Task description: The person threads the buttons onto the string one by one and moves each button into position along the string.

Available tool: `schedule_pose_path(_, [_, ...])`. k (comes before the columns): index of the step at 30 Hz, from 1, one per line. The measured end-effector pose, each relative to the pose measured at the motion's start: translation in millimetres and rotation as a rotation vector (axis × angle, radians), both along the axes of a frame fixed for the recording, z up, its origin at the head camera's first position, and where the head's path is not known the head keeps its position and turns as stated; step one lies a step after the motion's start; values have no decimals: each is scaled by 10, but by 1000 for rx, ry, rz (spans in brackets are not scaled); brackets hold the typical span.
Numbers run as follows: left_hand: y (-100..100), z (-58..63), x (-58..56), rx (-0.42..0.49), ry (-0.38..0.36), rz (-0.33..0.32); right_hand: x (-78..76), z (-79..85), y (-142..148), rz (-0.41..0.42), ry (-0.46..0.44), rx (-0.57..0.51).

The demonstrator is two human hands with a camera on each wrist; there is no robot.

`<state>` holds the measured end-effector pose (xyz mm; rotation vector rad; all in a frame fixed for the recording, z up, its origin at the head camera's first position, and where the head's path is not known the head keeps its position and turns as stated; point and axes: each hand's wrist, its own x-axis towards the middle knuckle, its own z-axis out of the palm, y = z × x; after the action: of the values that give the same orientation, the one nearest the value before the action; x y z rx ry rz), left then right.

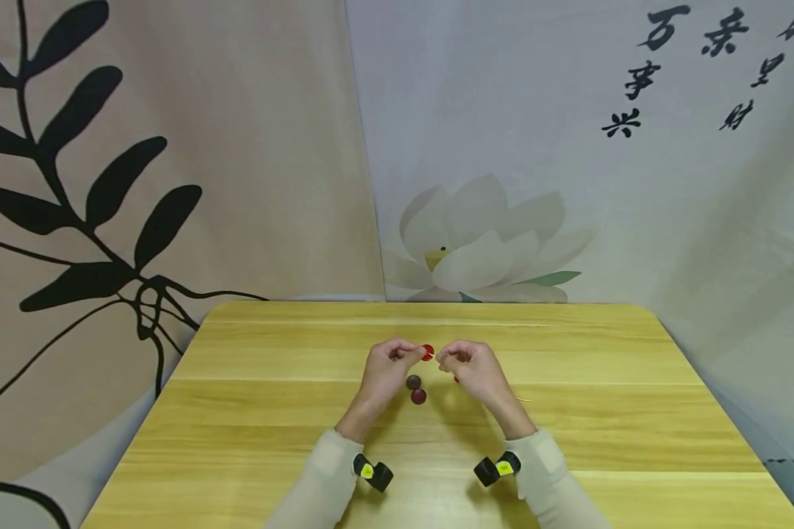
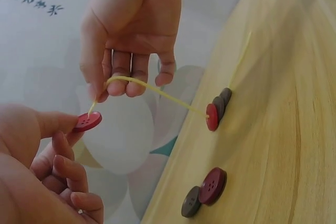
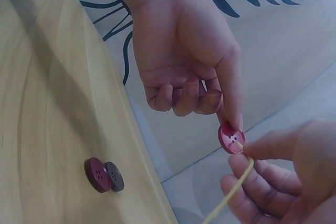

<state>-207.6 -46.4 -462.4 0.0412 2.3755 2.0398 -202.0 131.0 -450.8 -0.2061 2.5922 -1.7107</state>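
My left hand [image 1: 385,371] pinches a red four-hole button [image 2: 88,121] by its edge, thumb against finger. Facing it, my right hand [image 1: 481,373] holds a yellow string [image 2: 157,88] between thumb and finger close to that button. In the right wrist view the string's end [image 3: 240,145] is at one of the button's holes; whether it passes through, I cannot tell. From the right hand the string runs down to another red button [image 2: 211,117] on the table, strung beside two dark grey buttons [image 2: 218,107]. Its tail extends past them.
On the wooden table [image 1: 271,411], a dark red button [image 1: 419,397] and a dark grey-brown button [image 1: 413,382] lie touching, below and between the hands. A printed cloth [image 1: 291,147] hangs behind the table's far edge. Both wrists wear black camera straps.
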Motion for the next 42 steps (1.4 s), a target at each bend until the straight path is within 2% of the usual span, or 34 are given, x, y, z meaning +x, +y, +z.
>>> schedule_pose_path(27, [55, -8, 24, 25, 3, -28, 32, -1, -21, -50, -8, 31])
schedule_pose_path(35, [42, -12, 30, 47, -2, -12, 66, 20, -36, -81, 3, 45])
schedule_pose_path(42, [33, 0, 35, 41, -5, -9, 87, 26, -41, -67, 8, 49])
